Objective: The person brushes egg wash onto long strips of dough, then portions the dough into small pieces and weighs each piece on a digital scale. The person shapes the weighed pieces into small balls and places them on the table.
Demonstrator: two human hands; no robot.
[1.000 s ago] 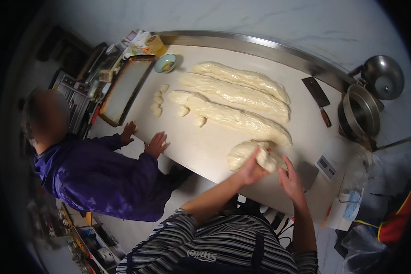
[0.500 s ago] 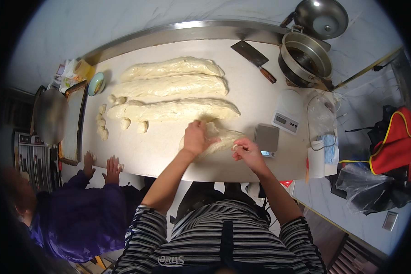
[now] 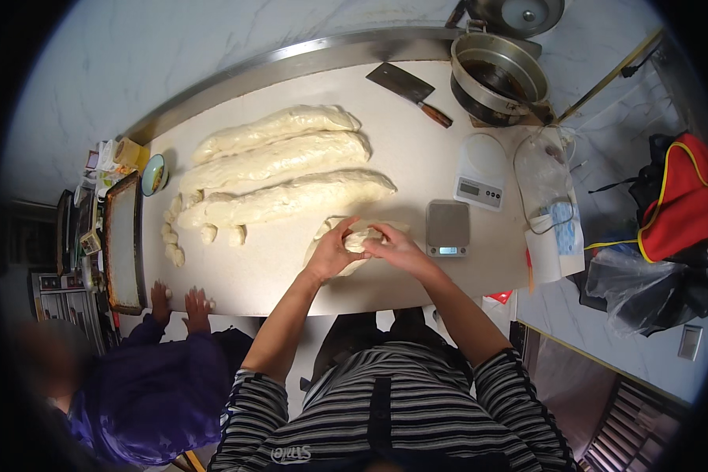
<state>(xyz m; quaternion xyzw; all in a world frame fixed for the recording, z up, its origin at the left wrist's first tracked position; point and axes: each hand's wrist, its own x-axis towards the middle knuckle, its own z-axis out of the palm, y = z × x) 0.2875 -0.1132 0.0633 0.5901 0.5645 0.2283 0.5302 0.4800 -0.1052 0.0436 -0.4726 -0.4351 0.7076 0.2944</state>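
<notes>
Pale, soft dough (image 3: pixel 360 239) lies near the front of the work table, between my two hands. My left hand (image 3: pixel 332 253) curls around its left side, thumb and fingers pressed into it. From the right, my right hand (image 3: pixel 398 250) pinches the same dough, its fingertips close to my left ones. Part of the dough is hidden beneath the hands. Just right of my right hand rests a small grey digital scale (image 3: pixel 448 226) with a lit display and nothing on its plate. Beyond my hands stretches the nearest of three long dough rolls (image 3: pixel 291 197).
A white kitchen scale (image 3: pixel 480 169), a cleaver (image 3: pixel 405 86) and a metal pot (image 3: pixel 499 79) with dark liquid stand farther right. Small dough pieces (image 3: pixel 173 253) lie left, near a tray (image 3: pixel 124 244). Another person's hands (image 3: pixel 197 310) rest at the front left edge.
My right hand has moved left, from holding a small bit of dough apart to meeting my left hand. The dough between them is more gathered. The view has shifted slightly.
</notes>
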